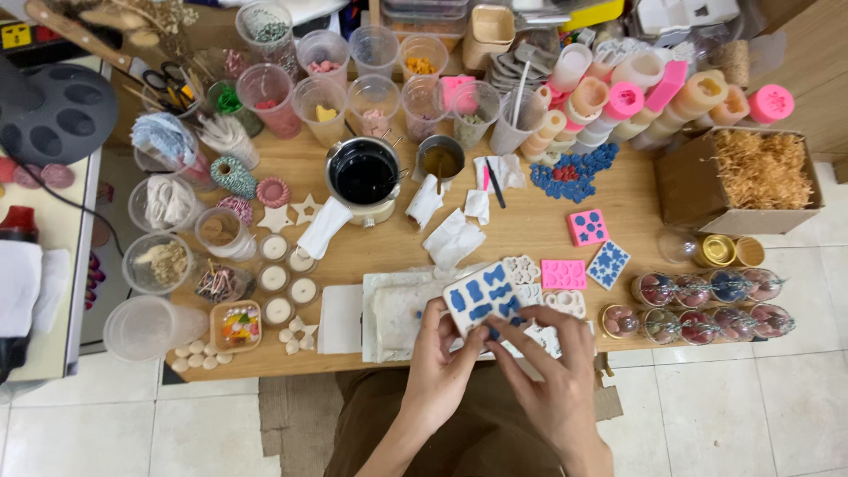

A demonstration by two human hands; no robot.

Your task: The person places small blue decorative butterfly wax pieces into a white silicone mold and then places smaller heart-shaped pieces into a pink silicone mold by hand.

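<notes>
At the near edge of the table (565,230), directly over your lap, you hold the white mould (484,299) tilted up toward your face, so its blue-filled cavities are readable from above. Your left hand (439,353) clamps the mould's lower left corner, thumb on top and fingers beneath, which steadies it as a fixed backing. Your right hand (552,375) meets the mould's lower edge with thumb and forefinger pinched at one blue piece, the other fingers spread loosely; whether the piece is already gripped cannot be told. Beneath the mould lies a white sheet (393,309), placed to catch what falls. Further moulds, pink (563,274) and blue (609,264), rest just to your right, within reach. The melting pot (364,172) stands well back at mid-table, apart from your hands.
</notes>
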